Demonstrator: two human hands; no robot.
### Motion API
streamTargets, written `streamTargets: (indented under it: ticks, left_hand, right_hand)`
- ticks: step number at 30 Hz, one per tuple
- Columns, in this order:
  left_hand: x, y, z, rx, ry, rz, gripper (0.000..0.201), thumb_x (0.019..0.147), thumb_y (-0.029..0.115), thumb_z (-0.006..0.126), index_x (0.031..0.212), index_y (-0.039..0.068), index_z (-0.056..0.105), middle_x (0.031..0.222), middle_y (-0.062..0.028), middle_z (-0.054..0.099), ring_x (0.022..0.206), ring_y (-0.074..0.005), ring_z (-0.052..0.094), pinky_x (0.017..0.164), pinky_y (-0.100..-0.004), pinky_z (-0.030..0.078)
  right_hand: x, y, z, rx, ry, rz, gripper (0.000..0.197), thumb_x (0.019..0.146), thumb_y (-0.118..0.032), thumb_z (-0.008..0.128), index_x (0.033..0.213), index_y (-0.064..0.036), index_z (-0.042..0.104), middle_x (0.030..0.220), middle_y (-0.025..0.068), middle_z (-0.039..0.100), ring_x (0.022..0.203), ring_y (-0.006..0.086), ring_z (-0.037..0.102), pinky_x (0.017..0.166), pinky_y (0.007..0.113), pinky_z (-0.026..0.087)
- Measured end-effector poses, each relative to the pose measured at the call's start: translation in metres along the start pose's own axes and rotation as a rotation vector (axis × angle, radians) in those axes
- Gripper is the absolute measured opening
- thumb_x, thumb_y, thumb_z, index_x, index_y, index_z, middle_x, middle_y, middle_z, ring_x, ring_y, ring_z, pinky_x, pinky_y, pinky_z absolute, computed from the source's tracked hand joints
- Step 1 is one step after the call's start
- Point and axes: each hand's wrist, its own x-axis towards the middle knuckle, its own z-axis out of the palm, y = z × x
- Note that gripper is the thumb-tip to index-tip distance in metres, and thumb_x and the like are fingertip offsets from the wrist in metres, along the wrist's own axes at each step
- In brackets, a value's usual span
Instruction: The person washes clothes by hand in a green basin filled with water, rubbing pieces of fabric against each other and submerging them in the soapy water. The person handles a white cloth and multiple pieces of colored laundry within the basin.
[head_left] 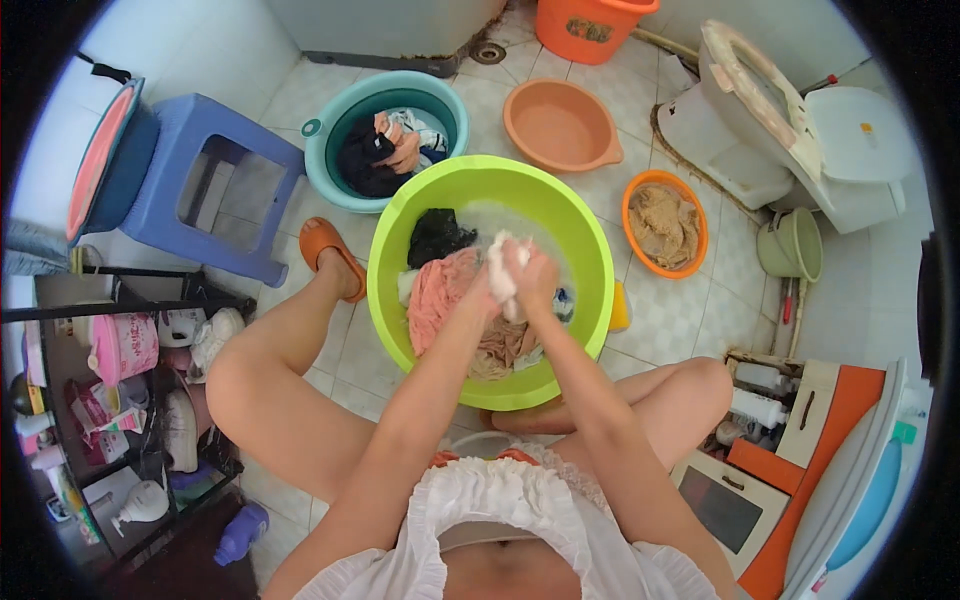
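Both my hands are together over the large lime-green basin (385,270), gripping a bunched white cloth (500,262) that looks soapy. My left hand (488,290) is closed on its left side, and my right hand (540,275) is wrapped round it from the right. Below them in the basin lie a pink garment (437,300), a black cloth (438,237) and a brown cloth (500,348). Suds and cloudy water (505,215) show toward the far side. My fingers partly hide the white cloth.
Beyond the basin stand a teal tub (318,160) of clothes, an orange-brown basin (560,125) and an orange basin (630,220) with tan cloth. A blue stool (170,190) and a black shelf (150,400) are at left; a toilet (740,120) and a cabinet (740,500) at right.
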Motion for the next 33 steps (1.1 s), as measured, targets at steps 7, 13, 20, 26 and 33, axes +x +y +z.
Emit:
streamTargets:
  ticks: [7, 13, 20, 26, 33]
  left_hand:
    - [-0.048, -0.006, 0.03, 0.456, 0.116, 0.169, 0.04, 0.083, 0.03, 0.054, 0.114, 0.005, 0.051, 0.104, -0.0071, 0.057, 0.092, -0.019, 0.056, 0.077, -0.032, 0.046]
    - [-0.06, 0.011, 0.032, 1.267, -0.039, 0.497, 0.032, 0.07, 0.002, 0.059, 0.102, 0.0, 0.056, 0.094, -0.0026, 0.058, 0.085, -0.0102, 0.054, 0.074, -0.025, 0.043]
    - [-0.045, 0.059, 0.009, 1.26, 0.242, 0.994, 0.018, 0.066, -0.003, 0.051, 0.082, 0.001, 0.058, 0.07, -0.0098, 0.058, 0.068, -0.0169, 0.056, 0.065, -0.0283, 0.044]
    - [-0.043, 0.074, 0.031, 1.44, 0.65, 1.26, 0.024, 0.063, -0.01, 0.042, 0.079, 0.002, 0.056, 0.076, -0.011, 0.052, 0.076, -0.0267, 0.051, 0.069, -0.0341, 0.041]
    - [-0.009, 0.024, -0.038, 2.476, 0.257, 0.839, 0.042, 0.072, 0.004, 0.051, 0.114, 0.009, 0.052, 0.126, -0.0164, 0.039, 0.12, -0.0334, 0.032, 0.1, -0.0419, 0.025]
  right_hand:
    - [0.0, 0.049, -0.028, 0.114, -0.146, 0.047, 0.051, 0.074, -0.051, 0.055, 0.089, -0.0031, 0.063, 0.065, 0.0136, 0.062, 0.065, 0.0267, 0.061, 0.066, 0.036, 0.045]
    - [0.005, 0.033, -0.044, 0.633, -0.507, 0.462, 0.072, 0.075, -0.058, 0.054, 0.119, -0.0023, 0.045, 0.107, 0.0091, 0.057, 0.088, 0.0218, 0.058, 0.079, 0.036, 0.043]
    - [0.015, 0.016, -0.063, 0.597, -0.535, 0.264, 0.047, 0.066, -0.02, 0.072, 0.107, -0.0036, 0.056, 0.099, 0.0085, 0.061, 0.09, 0.0174, 0.056, 0.08, 0.028, 0.043]
    - [0.023, 0.026, -0.063, 0.122, 0.08, -0.1, 0.046, 0.067, -0.011, 0.063, 0.112, -0.0056, 0.05, 0.106, 0.0133, 0.051, 0.086, 0.0239, 0.055, 0.074, 0.032, 0.044]
    - [0.011, 0.068, -0.008, -0.575, -0.197, -0.516, 0.062, 0.067, -0.017, 0.063, 0.125, -0.0146, 0.042, 0.126, 0.0114, 0.039, 0.115, 0.0324, 0.035, 0.095, 0.05, 0.027]
